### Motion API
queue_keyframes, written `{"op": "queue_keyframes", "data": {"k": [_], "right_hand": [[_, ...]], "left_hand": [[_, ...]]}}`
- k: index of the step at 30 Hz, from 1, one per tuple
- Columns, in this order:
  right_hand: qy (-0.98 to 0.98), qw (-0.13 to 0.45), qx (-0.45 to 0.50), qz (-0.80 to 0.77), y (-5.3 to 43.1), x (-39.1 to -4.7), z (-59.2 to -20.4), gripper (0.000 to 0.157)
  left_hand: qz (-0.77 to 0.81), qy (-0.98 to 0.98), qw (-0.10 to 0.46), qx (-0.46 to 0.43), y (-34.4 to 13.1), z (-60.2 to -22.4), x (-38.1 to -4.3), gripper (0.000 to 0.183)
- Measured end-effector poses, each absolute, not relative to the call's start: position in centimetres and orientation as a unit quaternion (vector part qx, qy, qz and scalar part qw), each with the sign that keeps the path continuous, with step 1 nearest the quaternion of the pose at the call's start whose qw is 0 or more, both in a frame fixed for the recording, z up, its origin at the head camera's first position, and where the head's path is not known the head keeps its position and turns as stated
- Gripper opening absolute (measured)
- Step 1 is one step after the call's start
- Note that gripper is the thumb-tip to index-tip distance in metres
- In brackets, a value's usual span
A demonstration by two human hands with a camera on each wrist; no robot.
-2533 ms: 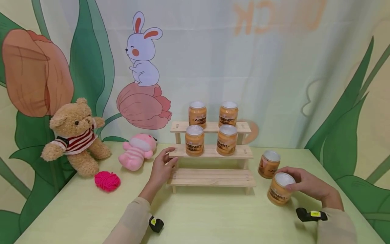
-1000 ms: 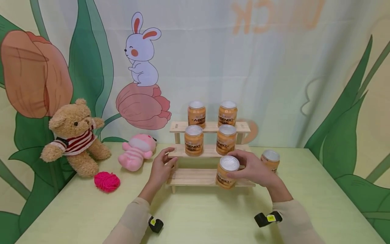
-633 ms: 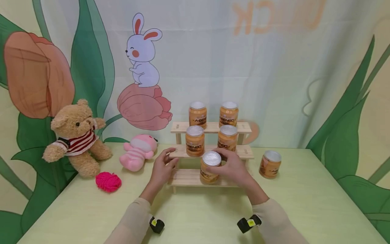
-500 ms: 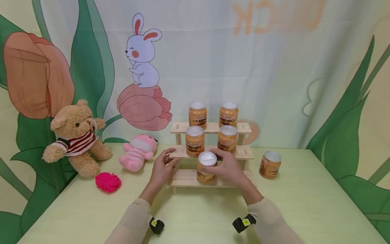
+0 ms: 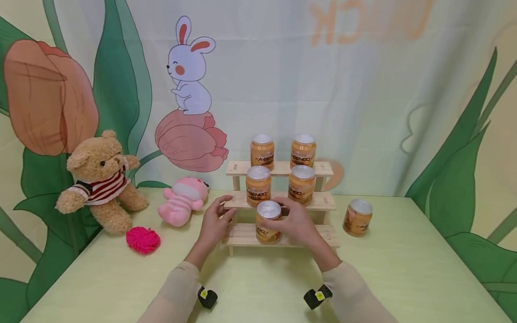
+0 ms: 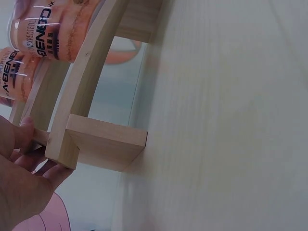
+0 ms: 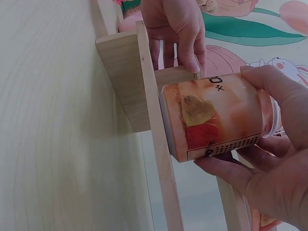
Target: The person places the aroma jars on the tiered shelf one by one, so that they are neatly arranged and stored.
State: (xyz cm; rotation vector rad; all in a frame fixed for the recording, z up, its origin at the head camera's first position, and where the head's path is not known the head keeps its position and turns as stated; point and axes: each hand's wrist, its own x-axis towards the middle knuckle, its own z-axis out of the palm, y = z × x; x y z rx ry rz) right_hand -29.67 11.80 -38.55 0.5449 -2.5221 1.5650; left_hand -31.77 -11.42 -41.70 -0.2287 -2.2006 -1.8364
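Observation:
My right hand [image 5: 295, 223] grips an orange can [image 5: 263, 235] with a silver lid, its base at the lowest tier of the wooden display rack [image 5: 242, 234]. In the right wrist view thumb and fingers wrap the can's [image 7: 211, 120] upper part. My left hand [image 5: 212, 220] holds the rack's left end at the middle tier, and the left wrist view shows its fingers curled behind the wood. Two matching cans, left [image 5: 258, 186] and right [image 5: 301, 185], stand on the middle tier. The top tier bears two more, left [image 5: 262, 152] and right [image 5: 303, 151].
Another orange can [image 5: 357, 218] stands on the table right of the rack. To the left are a teddy bear [image 5: 107, 179] in a striped shirt, a pink plush toy [image 5: 181, 204] and a pink yarn ball [image 5: 143, 240]. A printed curtain [image 5: 363, 112] hangs behind.
My right hand has carried the can from the table's right side leftward onto the lowest tier, lately shifting it further left. The left hand stays at the rack's end.

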Motion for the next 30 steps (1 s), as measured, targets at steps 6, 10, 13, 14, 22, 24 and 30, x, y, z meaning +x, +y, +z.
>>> {"op": "queue_keyframes", "data": {"k": [6,10,13,14,22,24,30], "right_hand": [[-0.831,0.066,0.176,0.524,11.4,-29.7,-38.6,0.060],[-0.827,0.060,0.178,0.530,11.4,-29.7,-38.7,0.062],[-0.821,0.050,0.174,0.542,11.5,-29.6,-38.6,0.062],[-0.819,0.047,0.173,0.545,11.6,-29.6,-38.6,0.063],[-0.850,0.073,0.197,0.483,13.0,-27.6,-37.2,0.072],[-0.856,0.085,0.197,0.471,13.6,-27.0,-36.2,0.073],[-0.851,0.125,0.201,0.469,16.6,-26.2,-33.6,0.066]], "left_hand": [[-0.636,-0.756,0.138,-0.077,-11.7,-42.9,-32.9,0.039],[-0.637,-0.754,0.138,-0.074,-11.8,-43.3,-33.3,0.039],[-0.636,-0.756,0.138,-0.074,-11.8,-43.4,-33.3,0.040],[-0.635,-0.757,0.138,-0.074,-11.8,-43.4,-33.3,0.040],[-0.630,-0.761,0.137,-0.065,-11.8,-43.5,-33.3,0.040],[-0.632,-0.760,0.137,-0.066,-11.8,-43.4,-33.3,0.039],[-0.634,-0.759,0.132,-0.072,-11.7,-43.4,-33.3,0.039]]}}
